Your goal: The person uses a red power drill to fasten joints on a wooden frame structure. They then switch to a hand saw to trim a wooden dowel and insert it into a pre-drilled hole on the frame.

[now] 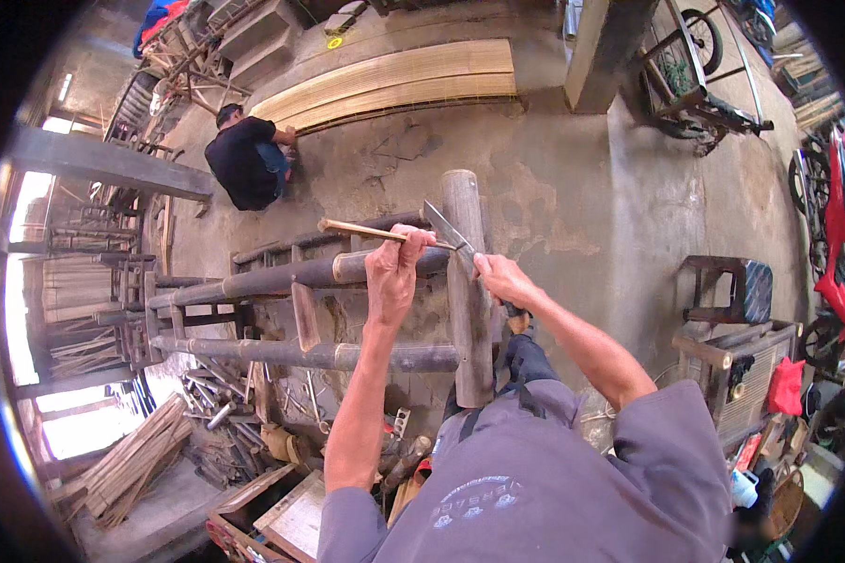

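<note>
In the middle of the frame, the left hand (392, 277) grips one stick (361, 230) and the right hand (503, 278) grips one knife (447, 225). The stick's right end is at the blade, above one thick post (471, 328). Two dark poles (380, 357) extend left. One co-worker (242, 159) crouches upper left. Between the post's right edge and one stool (756, 291) spreads a wide floor (582, 225).

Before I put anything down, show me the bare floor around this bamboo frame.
Bare floor lies right of the thick end post, toward the dark stool, and ahead, between the bamboo frame and pale slatted panel. Lower left is crowded with scrap wood and long slats; lower right, around the rack.
</note>
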Motion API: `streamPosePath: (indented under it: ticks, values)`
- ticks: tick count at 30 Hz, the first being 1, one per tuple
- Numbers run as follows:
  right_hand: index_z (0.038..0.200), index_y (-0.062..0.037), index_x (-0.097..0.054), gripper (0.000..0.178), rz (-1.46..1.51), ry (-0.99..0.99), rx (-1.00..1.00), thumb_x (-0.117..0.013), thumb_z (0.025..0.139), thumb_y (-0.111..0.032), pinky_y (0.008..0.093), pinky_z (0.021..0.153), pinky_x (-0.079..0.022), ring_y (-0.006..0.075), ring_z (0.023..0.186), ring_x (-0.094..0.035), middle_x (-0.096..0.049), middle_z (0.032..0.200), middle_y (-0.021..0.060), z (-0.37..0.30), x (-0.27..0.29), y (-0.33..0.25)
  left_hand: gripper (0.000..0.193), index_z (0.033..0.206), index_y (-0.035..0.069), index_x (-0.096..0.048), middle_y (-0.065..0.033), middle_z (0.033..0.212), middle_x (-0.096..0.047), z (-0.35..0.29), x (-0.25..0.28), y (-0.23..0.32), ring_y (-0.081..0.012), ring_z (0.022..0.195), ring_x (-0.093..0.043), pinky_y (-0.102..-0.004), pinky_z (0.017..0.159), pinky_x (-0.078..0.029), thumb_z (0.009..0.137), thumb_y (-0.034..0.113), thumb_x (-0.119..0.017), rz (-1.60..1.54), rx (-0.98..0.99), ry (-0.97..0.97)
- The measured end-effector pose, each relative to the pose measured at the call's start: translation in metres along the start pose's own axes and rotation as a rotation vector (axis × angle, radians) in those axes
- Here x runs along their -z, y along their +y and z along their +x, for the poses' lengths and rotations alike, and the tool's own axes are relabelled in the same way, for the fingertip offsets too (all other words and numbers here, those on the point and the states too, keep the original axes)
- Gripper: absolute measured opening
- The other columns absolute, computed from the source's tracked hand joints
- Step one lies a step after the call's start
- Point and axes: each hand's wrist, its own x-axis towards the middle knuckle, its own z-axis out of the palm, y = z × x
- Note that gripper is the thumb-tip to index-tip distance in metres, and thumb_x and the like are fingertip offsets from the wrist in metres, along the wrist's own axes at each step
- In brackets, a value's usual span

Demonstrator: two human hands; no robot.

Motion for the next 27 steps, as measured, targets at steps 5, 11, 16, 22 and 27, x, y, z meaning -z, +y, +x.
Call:
streamPosePath:
  ticks: [5,11,16,22,27]
  values:
    - [0.091,-0.0019,-0.06,0.049,0.149,0.331,0.216,-0.034,0.1,-0.042,0.0336,0.048,-0.044,0.015,0.048,-0.049,-0.052,0.06,0.007,0.002,0.037,-0.03,0.019,0.095,-0.001,-0.057,-0.0039,0.087,-0.062,-0.005,-0.001,-0.006,-0.0105,0.079,-0.054,-0.0238,0.071,-0.047,0.099,0.017,-0.05,-0.095,-0.083,0.066]
    - [0.092,0.0014,-0.06,0.053,-0.067,0.177,0.072,-0.032,0.099,-0.044,0.0437,0.068,-0.046,0.0295,0.066,-0.06,-0.058,0.07,0.0171,-0.006,-0.023,0.001,0.018,0.097,-0.001,-0.056,-0.0047,0.087,-0.062,-0.001,-0.002,-0.009,-0.011,0.074,-0.052,-0.0239,0.066,-0.045,0.099,0.015,-0.051,-0.067,-0.143,0.069]
    - [0.089,0.0008,-0.057,0.051,0.209,0.15,0.071,-0.031,0.1,-0.041,0.0334,0.042,-0.039,0.0153,0.044,-0.047,-0.047,0.056,0.0049,0.01,0.024,-0.012,0.021,0.096,-0.002,-0.056,-0.0063,0.088,-0.064,-0.013,0.004,-0.011,-0.0133,0.082,-0.059,-0.0255,0.073,-0.051,0.1,0.017,-0.049,-0.096,-0.145,0.101]
    - [0.087,0.0022,-0.059,0.052,0.22,0.042,-0.037,-0.032,0.1,-0.04,0.0372,0.049,-0.043,0.0182,0.047,-0.051,-0.051,0.06,0.0069,0.005,0.008,0.004,0.022,0.097,-0.001,-0.057,-0.0083,0.092,-0.064,-0.03,0.009,-0.016,-0.0186,0.093,-0.064,-0.0291,0.08,-0.055,0.101,0.018,-0.046,-0.127,-0.117,0.115]
    - [0.089,-0.0016,-0.055,0.052,0.406,0.213,0.048,-0.032,0.101,-0.046,0.0296,0.04,-0.04,0.0114,0.043,-0.045,-0.045,0.058,0.0018,0.005,0.029,-0.014,0.024,0.094,-0.002,-0.055,-0.0088,0.093,-0.063,-0.035,0.013,-0.016,-0.0201,0.094,-0.063,-0.0321,0.083,-0.055,0.101,0.019,-0.046,-0.122,-0.122,0.124]
